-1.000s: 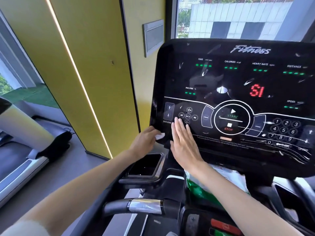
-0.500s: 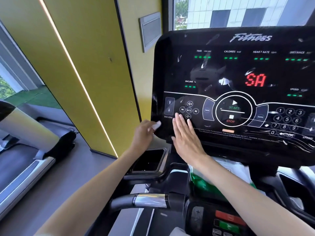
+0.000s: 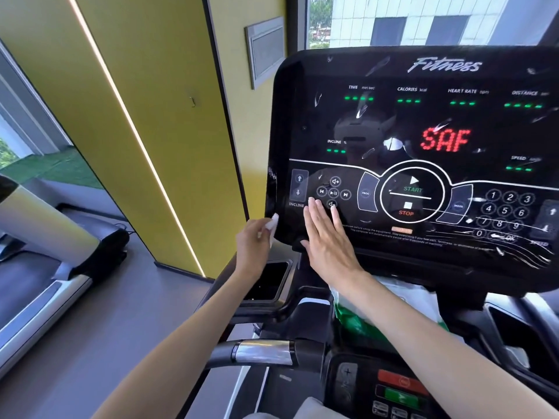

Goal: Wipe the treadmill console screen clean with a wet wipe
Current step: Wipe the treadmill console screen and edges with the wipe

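Left hand [image 3: 252, 241] pinches a wet wipe [image 3: 273, 222] at the console screen [image 3: 423, 152] edge — right hand [image 3: 328, 237] flat, fingers pressed together, on the glass.

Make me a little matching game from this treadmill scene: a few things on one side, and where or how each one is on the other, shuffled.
Things:
1. left hand
2. right hand
3. SAF readout
4. green-and-white packet

States:
A. glowing red on the console screen
B. lying flat, fingers on the media buttons
C. pinching the wet wipe at the console's left edge
D. tucked below the console

Pairs: 1-C, 2-B, 3-A, 4-D
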Available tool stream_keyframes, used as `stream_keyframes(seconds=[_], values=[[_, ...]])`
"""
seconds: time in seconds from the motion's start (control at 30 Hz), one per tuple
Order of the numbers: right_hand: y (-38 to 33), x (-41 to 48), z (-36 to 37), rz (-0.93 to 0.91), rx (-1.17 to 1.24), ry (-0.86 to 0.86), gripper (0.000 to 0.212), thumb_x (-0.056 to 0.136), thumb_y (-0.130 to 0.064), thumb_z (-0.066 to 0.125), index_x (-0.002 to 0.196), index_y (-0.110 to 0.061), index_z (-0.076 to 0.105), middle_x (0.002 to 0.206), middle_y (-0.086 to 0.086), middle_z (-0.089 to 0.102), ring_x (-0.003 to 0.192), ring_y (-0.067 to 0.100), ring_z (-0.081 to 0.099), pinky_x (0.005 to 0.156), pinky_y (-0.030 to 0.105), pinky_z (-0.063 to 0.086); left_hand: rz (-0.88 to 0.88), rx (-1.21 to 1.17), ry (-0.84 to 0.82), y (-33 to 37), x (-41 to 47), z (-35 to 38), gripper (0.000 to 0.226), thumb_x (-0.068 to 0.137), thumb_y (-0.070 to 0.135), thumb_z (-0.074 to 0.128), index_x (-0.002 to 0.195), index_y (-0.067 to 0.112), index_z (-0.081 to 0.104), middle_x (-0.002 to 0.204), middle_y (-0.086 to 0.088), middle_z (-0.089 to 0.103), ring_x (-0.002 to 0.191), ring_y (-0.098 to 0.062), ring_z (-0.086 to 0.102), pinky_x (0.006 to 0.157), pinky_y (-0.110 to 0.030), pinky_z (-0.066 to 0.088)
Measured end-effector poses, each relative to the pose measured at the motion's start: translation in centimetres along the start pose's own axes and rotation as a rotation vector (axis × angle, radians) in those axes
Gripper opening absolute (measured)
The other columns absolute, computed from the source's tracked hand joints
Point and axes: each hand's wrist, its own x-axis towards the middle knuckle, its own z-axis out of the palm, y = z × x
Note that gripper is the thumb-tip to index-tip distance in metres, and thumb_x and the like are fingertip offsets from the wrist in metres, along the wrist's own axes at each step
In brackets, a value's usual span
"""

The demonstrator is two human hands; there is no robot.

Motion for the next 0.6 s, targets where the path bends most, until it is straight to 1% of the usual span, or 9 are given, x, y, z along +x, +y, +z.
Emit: stream_keyframes(seconds=[0.03,0.1,0.17,0.23,0.3,0.33,0.47,0.53,0.6], values=[[0.0,0.0,0.0,-0.001,0.006,0.004,0.067,0.089,-0.02,0.057,0.142,0.007,0.026,0.152,0.021,0.021,0.143,0.029,0.017,0.117,0.046,0.01,0.025,0.004,-0.046,0.3,-0.3,0.3,0.019,0.089,0.0,0.055,0.102,0.003,0.069,0.092,-0.005,0.064,0.081,-0.015,0.058,0.067,-0.007,0.04],[-0.1,0.0,0.0,0.0,0.01,0.004,0.067,0.09,-0.02,0.055,0.142,0.007,0.025,0.153,0.021,0.019,0.143,0.029,0.015,0.117,0.046,0.011,0.175,0.048,-0.179,0.8,-1.3,1.0,0.02,0.085,-0.005,0.058,0.101,0.002,0.07,0.086,-0.008,0.065,0.077,-0.017,0.058,0.066,-0.01,0.038],[0.0,-0.1,0.0,-0.002,0.005,-0.002,0.066,0.09,-0.021,0.054,0.142,0.007,0.025,0.153,0.021,0.019,0.143,0.029,0.015,0.117,0.047,0.011,0.275,0.067,-0.217,0.6,-0.9,0.8,0.021,0.083,-0.008,0.06,0.099,0.001,0.071,0.082,-0.01,0.064,0.072,-0.015,0.057,0.065,-0.012,0.041],[0.2,0.0,-0.2,-0.01,-0.004,-0.003,0.066,0.09,-0.022,0.055,0.141,0.007,0.027,0.151,0.022,0.022,0.142,0.03,0.018,0.117,0.047,0.012,0.238,0.067,-0.132,0.5,0.9,-0.2,0.018,0.086,-0.004,0.06,0.1,0.001,0.07,0.085,-0.008,0.064,0.071,-0.015,0.057,0.067,-0.017,0.045],[0.2,0.0,-0.2,-0.016,-0.006,0.002,0.065,0.09,-0.022,0.055,0.141,0.008,0.028,0.151,0.023,0.024,0.142,0.031,0.02,0.116,0.048,0.013,0.152,0.098,-0.008,0.4,2.7,-1.1,0.022,0.087,-0.005,0.056,0.103,0.001,0.069,0.091,-0.01,0.065,0.077,-0.02,0.06,0.071,-0.022,0.047],[0.1,-0.1,-0.2,-0.016,0.001,0.004,0.064,0.09,-0.022,0.054,0.141,0.008,0.028,0.151,0.023,0.023,0.142,0.032,0.019,0.116,0.049,0.013,0.147,0.099,0.009,0.4,3.1,-1.2,0.024,0.087,-0.007,0.054,0.103,0.001,0.069,0.093,-0.01,0.065,0.079,-0.021,0.06,0.072,-0.025,0.047],[0.1,-0.1,-0.4,-0.008,0.057,0.03,0.066,0.089,-0.021,0.057,0.141,0.007,0.028,0.151,0.021,0.025,0.142,0.029,0.02,0.117,0.047,0.009,0.277,0.143,-0.16,-0.1,1.0,-0.2,0.03,0.084,-0.01,0.052,0.106,0.002,0.069,0.097,-0.007,0.063,0.081,-0.02,0.06,0.075,-0.029,0.049],[0.3,0.1,-0.6,0.006,0.103,0.075,0.062,0.089,-0.023,0.057,0.139,0.005,0.033,0.149,0.019,0.031,0.141,0.026,0.025,0.117,0.045,0.007,0.251,0.116,-0.157,-0.2,1.0,0.1,0.03,0.084,-0.01,0.051,0.104,0.003,0.069,0.096,-0.005,0.062,0.081,-0.02,0.06,0.073,-0.025,0.047],[0.5,0.5,-1.2,0.02,0.152,0.132,0.054,0.09,-0.023,0.051,0.135,0.005,0.041,0.144,0.019,0.04,0.137,0.026,0.034,0.117,0.044,0.008,0.152,0.025,-0.08,0.9,2.5,0.0,0.028,0.085,-0.009,0.051,0.1,0.005,0.07,0.094,-0.005,0.064,0.082,-0.019,0.059,0.07,-0.015,0.043]])
